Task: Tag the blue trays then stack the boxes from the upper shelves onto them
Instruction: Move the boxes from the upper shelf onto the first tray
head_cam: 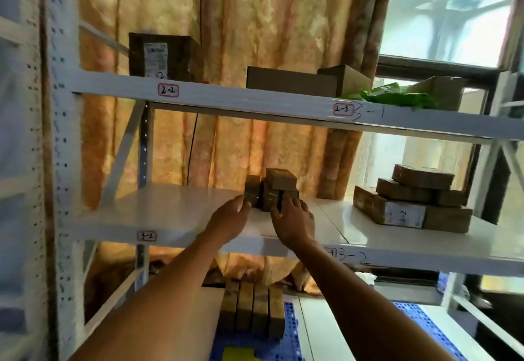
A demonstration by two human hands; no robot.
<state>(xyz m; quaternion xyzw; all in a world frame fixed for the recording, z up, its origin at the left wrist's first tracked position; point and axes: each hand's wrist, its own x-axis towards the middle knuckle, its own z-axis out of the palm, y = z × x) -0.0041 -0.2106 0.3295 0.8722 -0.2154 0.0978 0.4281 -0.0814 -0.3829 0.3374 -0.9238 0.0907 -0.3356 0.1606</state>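
Reaching for small cluster of brown boxes [270, 192] on middle shelf [175, 213], one box lying flat on top of upright ones. Cluster sits directly ahead of both hands, between them. Left hand [231, 219] at left flank, fingertips touching; right hand [293, 219] at right flank, fingers curled onto lower box. Neither nearer. Grip: right grasping, left flat against side. Both arms extended upward. Below: stacked boxes [252, 309] upright on blue tray [290, 329], yellow tag [238, 354] at front.
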